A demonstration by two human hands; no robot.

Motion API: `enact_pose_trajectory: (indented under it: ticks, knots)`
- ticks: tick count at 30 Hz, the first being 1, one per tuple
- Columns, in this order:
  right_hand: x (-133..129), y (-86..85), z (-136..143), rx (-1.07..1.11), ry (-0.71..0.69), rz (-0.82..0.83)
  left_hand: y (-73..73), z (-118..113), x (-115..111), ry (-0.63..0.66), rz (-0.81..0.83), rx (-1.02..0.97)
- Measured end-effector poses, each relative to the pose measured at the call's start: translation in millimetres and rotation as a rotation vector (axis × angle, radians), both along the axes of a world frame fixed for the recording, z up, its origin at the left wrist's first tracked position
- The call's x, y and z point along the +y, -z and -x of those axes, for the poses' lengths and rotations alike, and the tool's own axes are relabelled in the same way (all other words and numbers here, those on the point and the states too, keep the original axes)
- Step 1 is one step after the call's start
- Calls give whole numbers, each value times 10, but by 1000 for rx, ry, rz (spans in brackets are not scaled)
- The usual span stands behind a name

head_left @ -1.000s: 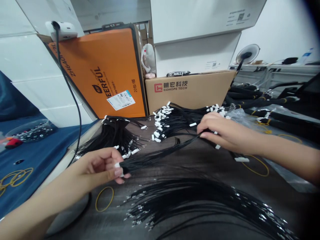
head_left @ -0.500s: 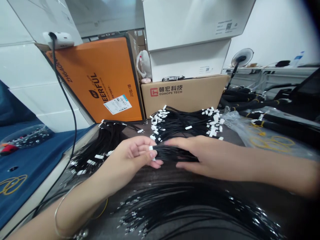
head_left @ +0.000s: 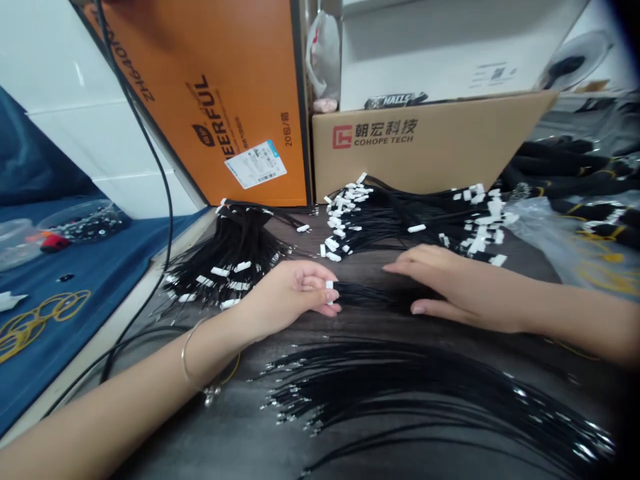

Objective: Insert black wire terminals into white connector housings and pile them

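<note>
My left hand (head_left: 305, 290) pinches a white connector (head_left: 329, 292) between thumb and fingers. Thin black wires (head_left: 363, 293) run right from that connector towards my right hand (head_left: 450, 287). My right hand is stretched out with thumb and fingers apart, the far part of the wires passing beneath or behind it; whether it touches them I cannot tell. Behind my hands lies a pile of black cables with white connectors at both ends (head_left: 395, 217). Closer to me, a fan of loose black wires (head_left: 415, 387) with shiny metal tips spreads over the dark table (head_left: 190, 427).
Another bunch of black wires (head_left: 245, 240) with white connectors lies at left. An orange box (head_left: 210, 100) and a brown COHOPE TECH carton (head_left: 430, 147) wall off the back. A black power cord (head_left: 155, 153) hangs at left; a clear plastic bag (head_left: 545, 240) lies at right.
The camera view has tilted down and closer. My right hand has moved right, away from my left hand, along the wires. My left hand still pinches the connector.
</note>
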State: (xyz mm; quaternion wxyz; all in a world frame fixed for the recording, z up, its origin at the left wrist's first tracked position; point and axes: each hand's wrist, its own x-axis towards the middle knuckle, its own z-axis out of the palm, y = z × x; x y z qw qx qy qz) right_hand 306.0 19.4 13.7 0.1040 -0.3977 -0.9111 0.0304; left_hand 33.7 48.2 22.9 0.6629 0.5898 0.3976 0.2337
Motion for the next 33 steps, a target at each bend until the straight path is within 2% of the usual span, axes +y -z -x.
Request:
enact_pose_trajectory:
  ticks: [2,4,8,10,14,17,24,29,33]
  knots:
    - [-64,-16,154,101,22,-49,78,27,20,15,30,-17]
    - [-210,-100,360,205,14,3,153,42,22,24,65,-34]
    - [-569,-268,745,307,-125,393,269,38,10,24,132,-59]
    - [-676,-270,852,275,-121,499,299,34,12,24,160,-70]
    - [-707,-129,930,131,-82,514,311,39,38,49,206,-101]
    - [-696,-20,967,133,-105,514,310,51,61,66,225,-124]
    - [-699,108,1077,133,-58,372,293,61,74,72,250,-144]
    - [-668,124,1122,128,-30,474,279,48,63,58,252,-124]
    - [-668,16,1093,218,104,626,270,46,63,63,254,-114]
